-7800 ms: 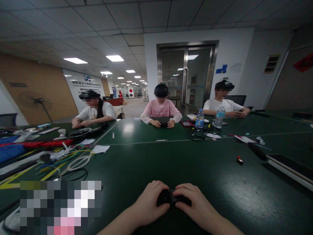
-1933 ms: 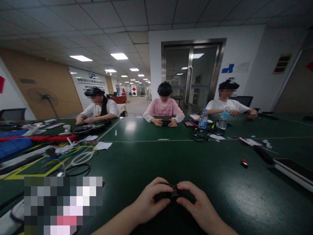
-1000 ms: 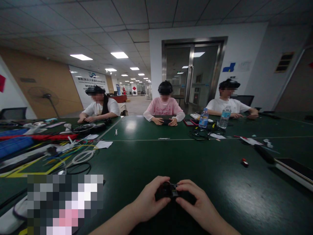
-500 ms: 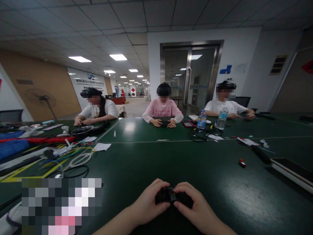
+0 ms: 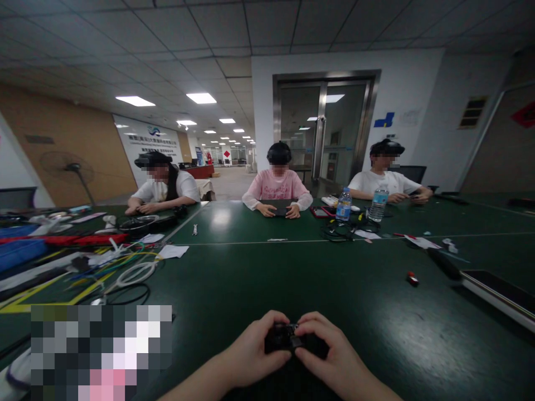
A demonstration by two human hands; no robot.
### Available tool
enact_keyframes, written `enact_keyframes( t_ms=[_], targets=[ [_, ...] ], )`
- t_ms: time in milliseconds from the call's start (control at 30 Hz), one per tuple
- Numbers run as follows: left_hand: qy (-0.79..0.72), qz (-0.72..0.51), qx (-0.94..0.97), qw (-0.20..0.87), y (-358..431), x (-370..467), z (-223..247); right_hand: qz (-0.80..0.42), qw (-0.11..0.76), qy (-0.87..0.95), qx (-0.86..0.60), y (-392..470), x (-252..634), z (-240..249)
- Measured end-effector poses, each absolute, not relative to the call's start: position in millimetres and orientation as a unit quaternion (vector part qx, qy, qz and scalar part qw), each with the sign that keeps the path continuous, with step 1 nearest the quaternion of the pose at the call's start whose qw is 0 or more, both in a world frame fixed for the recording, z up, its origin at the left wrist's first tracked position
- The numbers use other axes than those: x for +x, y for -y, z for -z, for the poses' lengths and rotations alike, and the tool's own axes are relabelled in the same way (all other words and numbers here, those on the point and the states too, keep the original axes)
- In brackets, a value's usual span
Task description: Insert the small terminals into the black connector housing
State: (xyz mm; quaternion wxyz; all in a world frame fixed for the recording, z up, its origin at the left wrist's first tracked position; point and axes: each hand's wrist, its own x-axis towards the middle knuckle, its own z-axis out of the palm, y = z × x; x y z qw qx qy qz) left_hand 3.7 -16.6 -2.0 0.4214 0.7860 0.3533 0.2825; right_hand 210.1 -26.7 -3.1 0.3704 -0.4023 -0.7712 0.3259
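Note:
Between my hands, low in the middle of the head view, is a small dark object (image 5: 288, 329) with a greyish block on its near side; its kind is too dark to make out. My left hand (image 5: 256, 348) curls round its left side, thumb along the near edge and fingertips over the top. From the right, my right hand (image 5: 328, 345) grips it the same way, thumb and index finger close to the grey part. The fingers cover much of it. Both hands are just above the green table (image 5: 217, 278).
A small red-and-silver piece (image 5: 412, 278) and a black-topped flat device (image 5: 497, 295) lie to the right. Cables (image 5: 136, 274), papers (image 5: 173, 252) and blue trays (image 5: 20, 253) crowd the left. Water bottles (image 5: 378, 204) stand farther back. Three people sit across the table.
Both hands still hold the dark object. My fingers have shifted slightly on it, and a little more of its top shows. The whole view has moved only a little.

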Motion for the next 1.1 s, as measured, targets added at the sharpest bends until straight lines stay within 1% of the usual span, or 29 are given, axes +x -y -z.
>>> enact_keyframes(
  t_ms=[267,467,733,1100],
  targets=[
    [-0.362,-0.286,0.756,0.463,12.1,2.9,4.7,-0.338,0.362,0.766,-0.409,26.0,212.5,4.7],
    [-0.333,-0.302,0.734,0.509,11.2,2.0,4.4,-0.345,0.369,0.761,-0.408,24.6,215.5,6.9],
    [-0.336,-0.301,0.739,0.501,11.1,2.0,7.8,-0.349,0.388,0.758,-0.391,22.0,214.2,12.9],
    [-0.336,-0.302,0.726,0.518,10.1,1.6,8.5,-0.344,0.376,0.767,-0.390,24.6,212.0,9.9]
  ],
)
